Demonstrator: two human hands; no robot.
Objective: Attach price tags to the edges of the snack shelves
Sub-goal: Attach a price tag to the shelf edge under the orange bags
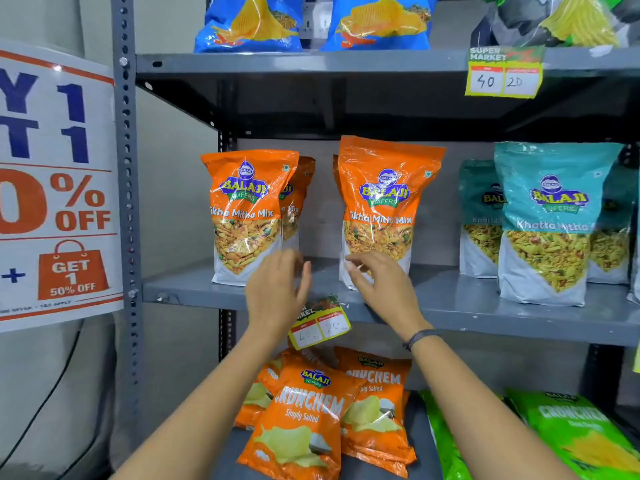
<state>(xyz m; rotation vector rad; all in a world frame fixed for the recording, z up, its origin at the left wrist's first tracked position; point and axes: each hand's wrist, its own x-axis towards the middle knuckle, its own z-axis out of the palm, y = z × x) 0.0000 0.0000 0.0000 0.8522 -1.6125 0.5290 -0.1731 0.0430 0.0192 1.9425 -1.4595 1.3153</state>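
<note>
A yellow-edged price tag (320, 323) with "40" and "20" on it hangs tilted from the front edge of the grey middle shelf (485, 315). My left hand (277, 292) is just up and left of the tag, fingers apart, holding nothing. My right hand (381, 289) is to the tag's upper right, over the shelf edge, fingers spread and empty. Neither hand touches the tag. A second tag (504, 72) with the same numbers sits straight on the edge of the upper shelf (311, 62) at the right.
Orange Tikha Mitha Mix bags (247, 216) (384, 209) stand behind the hands, teal Khatta Mitha bags (550, 223) to the right. Orange Crunchem packs (304, 417) and green packs (581, 434) lie below. A perforated steel upright (126, 202) and a discount poster (55, 188) are at the left.
</note>
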